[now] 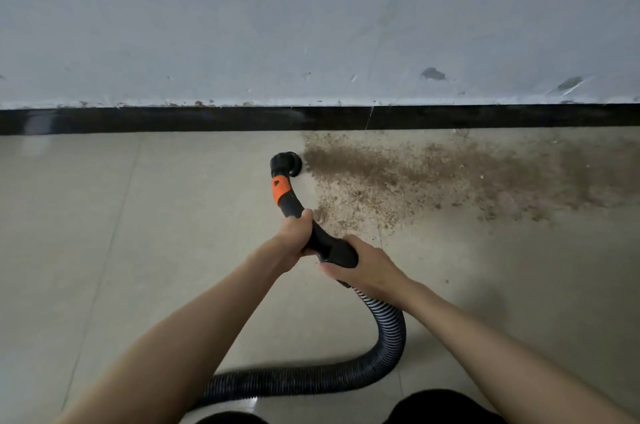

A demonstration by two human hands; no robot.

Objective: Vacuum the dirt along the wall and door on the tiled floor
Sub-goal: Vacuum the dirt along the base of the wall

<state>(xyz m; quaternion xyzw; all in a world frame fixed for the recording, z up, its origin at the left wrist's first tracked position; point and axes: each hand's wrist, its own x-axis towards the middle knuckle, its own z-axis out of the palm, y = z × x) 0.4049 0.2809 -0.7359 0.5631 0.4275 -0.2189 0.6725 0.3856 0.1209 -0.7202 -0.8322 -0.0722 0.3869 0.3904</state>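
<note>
We gripped the black vacuum handle (313, 233) with both hands, our left hand (294, 236) wrapped round it nearer the orange collar (281, 191) and our right hand (363, 262) clamped over its wider rear end, which hid where the ribbed hose (388, 323) joined it. The round nozzle (290, 164) sat on the tiled floor (138, 233) at the left edge of the brown dirt (433, 170), near the black skirting (173, 119) under the wall (311, 25). The dirt thinned out rightward, and the hose ran out of view at the bottom edge.
</note>
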